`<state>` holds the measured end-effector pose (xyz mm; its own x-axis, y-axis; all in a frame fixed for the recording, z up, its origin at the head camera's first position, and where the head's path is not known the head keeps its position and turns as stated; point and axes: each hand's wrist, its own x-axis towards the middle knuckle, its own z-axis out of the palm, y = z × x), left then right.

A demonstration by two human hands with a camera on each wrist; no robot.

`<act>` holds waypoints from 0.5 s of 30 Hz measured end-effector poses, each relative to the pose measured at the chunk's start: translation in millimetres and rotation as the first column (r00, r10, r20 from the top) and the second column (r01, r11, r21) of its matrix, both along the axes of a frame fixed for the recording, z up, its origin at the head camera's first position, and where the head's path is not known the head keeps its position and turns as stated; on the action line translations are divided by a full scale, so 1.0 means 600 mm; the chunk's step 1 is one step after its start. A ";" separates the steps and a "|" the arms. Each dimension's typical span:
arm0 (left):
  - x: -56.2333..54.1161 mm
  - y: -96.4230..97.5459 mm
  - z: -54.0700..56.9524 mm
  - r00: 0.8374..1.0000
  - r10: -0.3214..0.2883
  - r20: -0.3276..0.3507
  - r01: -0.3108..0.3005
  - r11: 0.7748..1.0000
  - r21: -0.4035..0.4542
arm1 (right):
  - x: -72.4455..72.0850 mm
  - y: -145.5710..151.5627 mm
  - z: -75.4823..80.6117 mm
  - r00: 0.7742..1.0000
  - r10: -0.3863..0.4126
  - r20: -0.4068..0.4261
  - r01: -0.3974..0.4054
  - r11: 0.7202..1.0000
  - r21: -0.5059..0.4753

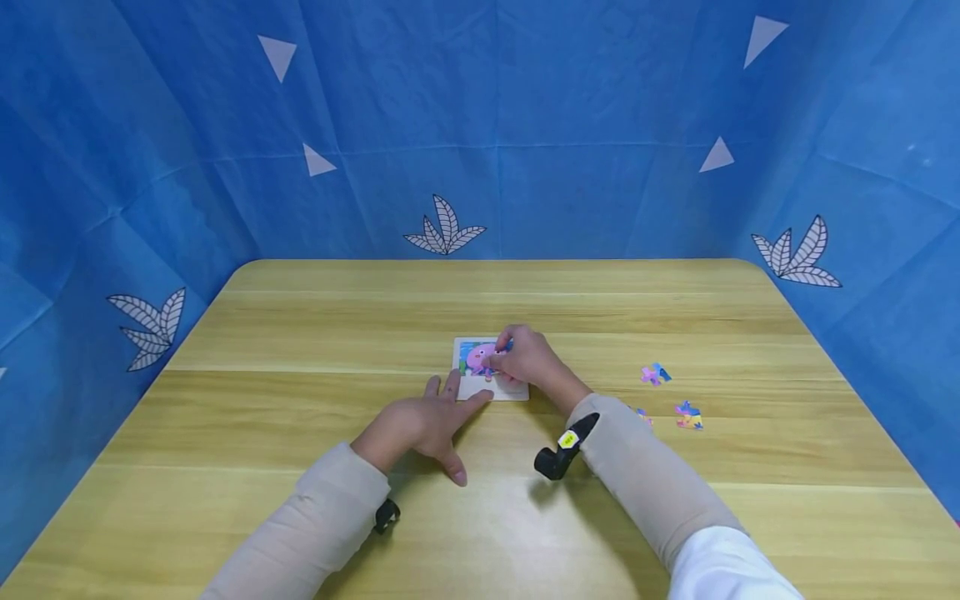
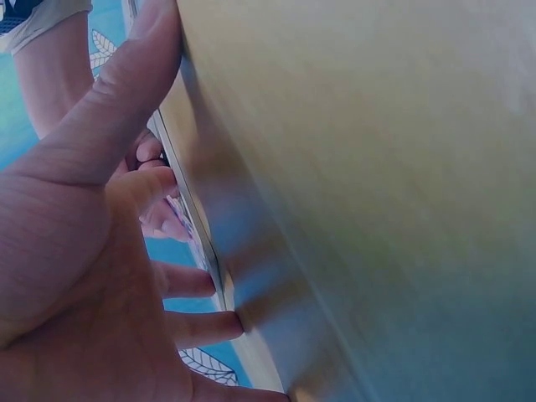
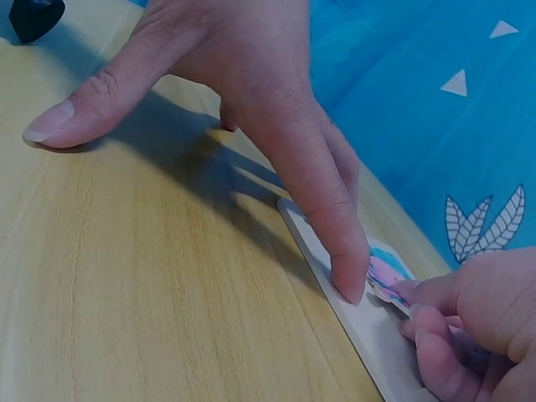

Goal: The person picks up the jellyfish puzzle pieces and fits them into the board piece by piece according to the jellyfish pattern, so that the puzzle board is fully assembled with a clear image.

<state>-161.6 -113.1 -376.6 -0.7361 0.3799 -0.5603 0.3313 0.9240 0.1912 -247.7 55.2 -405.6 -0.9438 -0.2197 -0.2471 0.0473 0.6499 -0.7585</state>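
Note:
A small white puzzle board (image 1: 471, 386) lies mid-table, its upper part filled with a picture of a pink cartoon character (image 1: 477, 358). My left hand (image 1: 427, 423) is spread at the board's near left corner. Its index fingertip presses the white border, and the thumb stretches out over the table. From the right, my right hand (image 1: 527, 360) bends over the picture, thumb and fingers pinching a colourful jigsaw piece (image 3: 387, 280) at the board. The fingers hide much of that piece and the board's right side.
Loose jigsaw pieces lie on the wooden table (image 1: 300, 400) to the right: a pink and blue piece (image 1: 656, 373), a multicoloured piece (image 1: 688, 415), and one piece (image 1: 645, 416) partly covered by the right sleeve. A blue curtain (image 1: 495, 125) surrounds the table's far and side edges.

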 end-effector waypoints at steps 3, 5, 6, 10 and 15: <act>0.000 0.000 0.001 1.000 -0.002 -0.001 0.002 1.000 0.000 | -0.001 0.000 -0.001 1.000 -0.004 0.004 0.004 1.000 0.000; 0.000 0.001 0.001 1.000 -0.001 0.000 0.001 1.000 0.002 | -0.002 0.000 -0.002 1.000 -0.009 0.003 0.009 1.000 0.004; 0.001 0.001 0.002 1.000 -0.001 0.000 0.001 1.000 0.002 | -0.002 0.000 -0.002 1.000 -0.012 0.004 0.012 1.000 0.004; 0.002 0.001 0.003 1.000 -0.001 -0.001 0.001 1.000 -0.001 | -0.002 0.000 -0.004 1.000 -0.013 -0.003 0.013 1.000 0.004; 0.001 0.001 0.003 1.000 -0.001 -0.001 0.001 1.000 -0.002 | -0.004 0.001 -0.005 1.000 -0.009 -0.008 0.009 1.000 0.008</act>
